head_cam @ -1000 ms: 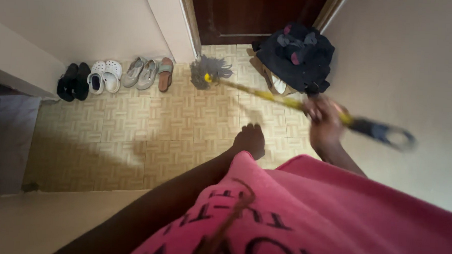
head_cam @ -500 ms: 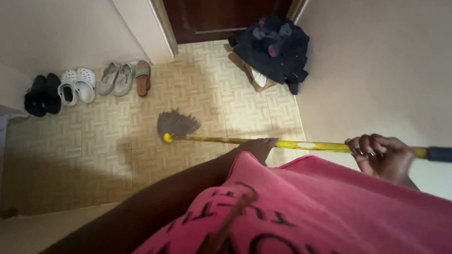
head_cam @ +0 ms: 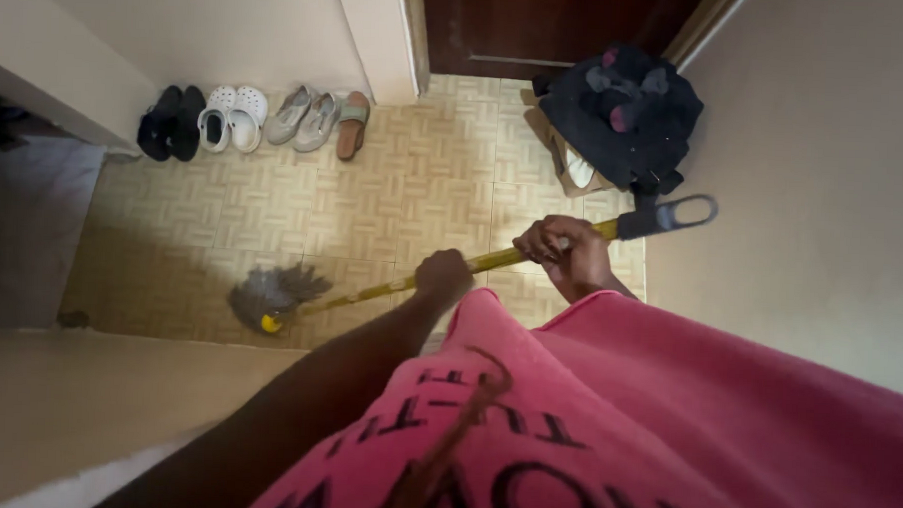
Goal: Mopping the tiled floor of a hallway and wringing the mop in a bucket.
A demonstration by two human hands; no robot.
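Down-left of both hands, the grey mop head (head_cam: 268, 290) sits on the tile floor (head_cam: 373, 211). Left hand (head_cam: 443, 277) and right hand (head_cam: 568, 248) both wrap the yellow handle (head_cam: 390, 287). Wide swing probably clips the shoes (head_cam: 256, 122) ahead, or the dark bag (head_cam: 626, 115) just beyond the right hand.

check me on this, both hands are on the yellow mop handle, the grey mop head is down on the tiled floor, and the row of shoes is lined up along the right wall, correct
One thing is off: the row of shoes stands along the far wall on the left, beside the door frame, not along the right wall. The head view shows it. The rest holds: the left hand and right hand both grip the yellow mop handle, and the grey mop head rests on the tiled floor.
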